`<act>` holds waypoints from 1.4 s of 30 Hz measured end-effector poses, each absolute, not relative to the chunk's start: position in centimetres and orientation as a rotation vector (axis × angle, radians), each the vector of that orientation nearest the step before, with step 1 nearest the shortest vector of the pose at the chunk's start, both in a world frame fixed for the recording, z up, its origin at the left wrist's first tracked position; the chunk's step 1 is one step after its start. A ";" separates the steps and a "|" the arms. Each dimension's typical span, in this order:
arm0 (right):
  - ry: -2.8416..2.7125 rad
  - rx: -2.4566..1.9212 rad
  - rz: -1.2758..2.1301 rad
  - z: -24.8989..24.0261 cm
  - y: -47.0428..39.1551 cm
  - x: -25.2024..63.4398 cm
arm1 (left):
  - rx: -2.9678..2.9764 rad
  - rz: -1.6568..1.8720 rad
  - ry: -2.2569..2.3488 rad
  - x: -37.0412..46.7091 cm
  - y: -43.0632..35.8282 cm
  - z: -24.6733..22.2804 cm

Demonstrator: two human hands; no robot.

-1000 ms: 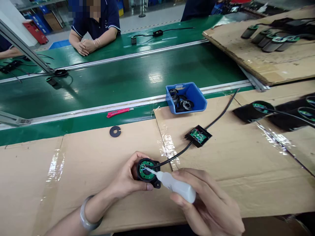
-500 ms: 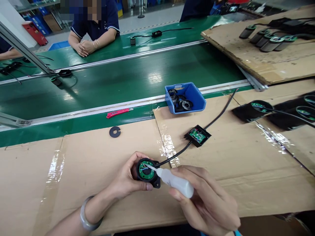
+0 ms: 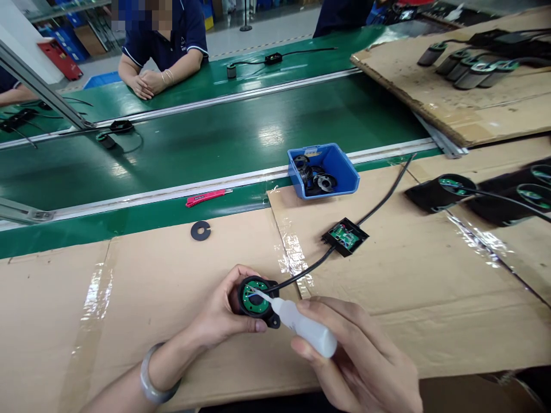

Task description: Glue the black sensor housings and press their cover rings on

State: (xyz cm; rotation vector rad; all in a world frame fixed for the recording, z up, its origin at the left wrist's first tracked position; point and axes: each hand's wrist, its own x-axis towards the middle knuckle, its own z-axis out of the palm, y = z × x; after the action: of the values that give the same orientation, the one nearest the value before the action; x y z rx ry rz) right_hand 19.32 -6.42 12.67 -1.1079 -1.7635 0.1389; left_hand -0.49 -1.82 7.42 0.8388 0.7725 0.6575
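Observation:
My left hand point(image 3: 224, 312) grips a round black housing point(image 3: 274, 321) from its left side, thumb in front. Inside the housing lies a green ring-shaped circuit board point(image 3: 257, 310) with thin wires. My right hand point(image 3: 361, 350) holds a white squeeze bottle point(image 3: 306, 328), tilted so that its thin nozzle point(image 3: 260, 294) reaches over the board near the wires. Whether the tip touches the board I cannot tell. A black cable point(image 3: 307, 269) runs from the housing to a small open black box point(image 3: 345, 236) with a green board in it.
A slotted black disc point(image 3: 200, 230) lies on the cardboard point(image 3: 146, 287). Behind are a red utility knife point(image 3: 206, 198), a blue bin point(image 3: 350, 183) of black parts and a green conveyor point(image 3: 206, 146). Black cylinders point(image 3: 439, 194) stand at right. A person point(image 3: 166, 57) sits across.
The bottle and my right hand have shifted slightly, with the nozzle tip moving a little left. On the conveyor, a cabled part has moved right. My left hand stays in place.

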 end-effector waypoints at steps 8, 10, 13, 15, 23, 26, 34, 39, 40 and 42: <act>-1.814 -1.151 0.108 12.5 -6.8 19.5 | 0.840 0.659 0.767 -0.5 -1.8 7.7; -1.816 -1.147 0.119 12.7 -6.7 19.4 | 0.851 0.658 0.771 -0.5 -1.7 7.7; -1.772 -1.139 0.154 13.1 -6.7 19.1 | 0.857 0.660 0.775 -0.4 -1.7 7.7; -1.745 -1.125 0.191 13.4 -6.7 19.0 | 0.847 0.665 0.771 -0.4 -1.7 7.7; -1.728 -1.085 0.190 12.3 -6.5 19.3 | 0.839 0.659 0.771 -0.4 -1.8 7.6; -1.721 -1.066 0.212 12.1 -6.3 19.2 | 0.844 0.661 0.769 -0.5 -1.7 7.6; -1.592 -1.080 0.381 12.0 -6.3 20.0 | 0.884 0.641 0.807 -0.5 -1.7 7.8; -1.058 -1.125 0.571 11.1 -4.8 21.7 | 1.263 0.750 0.915 -1.1 -1.3 8.0; -0.973 -1.125 0.649 11.1 -4.1 21.9 | 1.391 0.787 0.957 -1.3 -1.2 8.0; -0.876 -1.121 0.788 11.2 -2.3 22.2 | 1.645 0.827 1.047 -1.7 -0.7 7.9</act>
State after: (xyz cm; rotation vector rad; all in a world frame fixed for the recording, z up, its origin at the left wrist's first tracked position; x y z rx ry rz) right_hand 22.25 -2.30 11.16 -1.1213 -0.8756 0.7883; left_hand -1.74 -0.72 7.94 1.6446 1.0468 0.8268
